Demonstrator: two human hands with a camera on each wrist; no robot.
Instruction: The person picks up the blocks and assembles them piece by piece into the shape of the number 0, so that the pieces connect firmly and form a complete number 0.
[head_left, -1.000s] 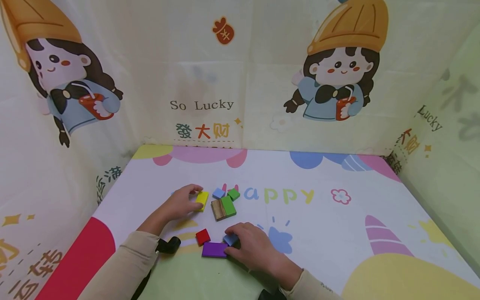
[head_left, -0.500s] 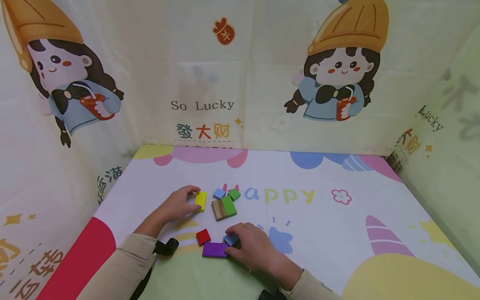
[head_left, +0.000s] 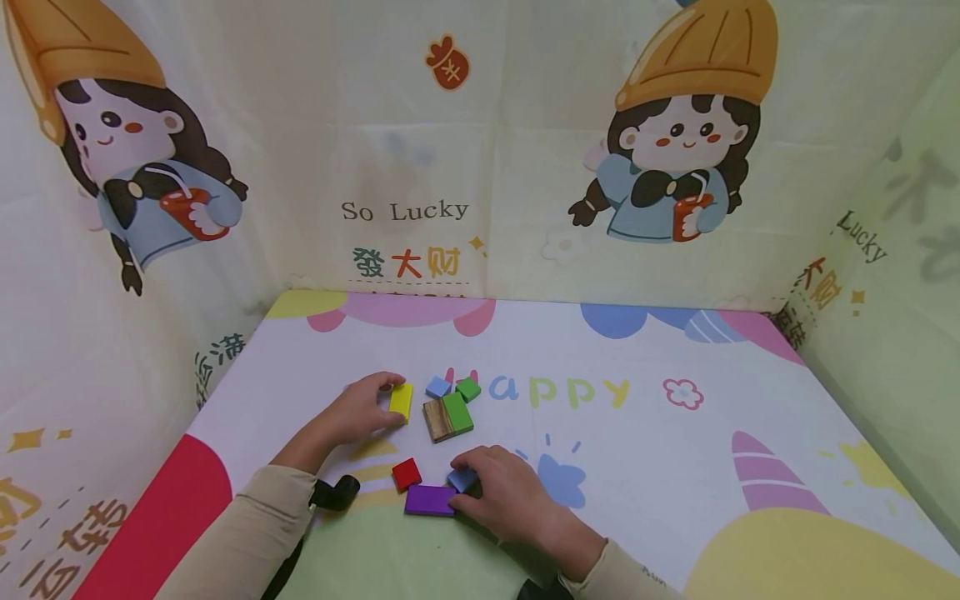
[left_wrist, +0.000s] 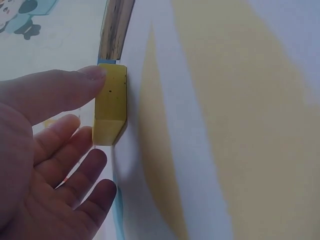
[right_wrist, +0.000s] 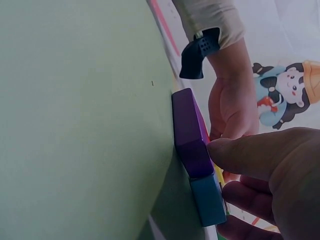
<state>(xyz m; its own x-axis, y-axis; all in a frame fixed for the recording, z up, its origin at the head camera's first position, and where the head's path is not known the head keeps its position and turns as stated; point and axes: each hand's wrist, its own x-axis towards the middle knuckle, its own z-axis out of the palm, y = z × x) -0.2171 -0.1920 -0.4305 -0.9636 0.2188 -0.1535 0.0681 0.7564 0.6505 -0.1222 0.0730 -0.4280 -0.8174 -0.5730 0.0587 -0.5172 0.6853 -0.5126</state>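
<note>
At the left of the head view my left hand (head_left: 365, 412) holds an upright yellow block (head_left: 401, 403) between thumb and fingers. In the left wrist view its thumb (left_wrist: 90, 82) presses that block's near side. Closer to me, my right hand (head_left: 506, 492) has thumb and fingers around a small blue block (head_left: 461, 478). A purple rectangular block (head_left: 429, 500) adjoins it, and in the right wrist view the thumb (right_wrist: 227, 150) touches the purple one. A red block (head_left: 406, 475) lies by the purple block's far left corner.
Right of the yellow block stand a wood-grain block (head_left: 437, 421) and a green block (head_left: 457, 413), side by side. Behind them are a light blue block (head_left: 438, 387) and a smaller green block (head_left: 468, 388). Printed cloth walls (head_left: 525, 167) border the table (head_left: 637, 458).
My left hand and the yellow block have shifted slightly left, away from the wood-grain and green blocks. The right hand and the other blocks look unmoved.
</note>
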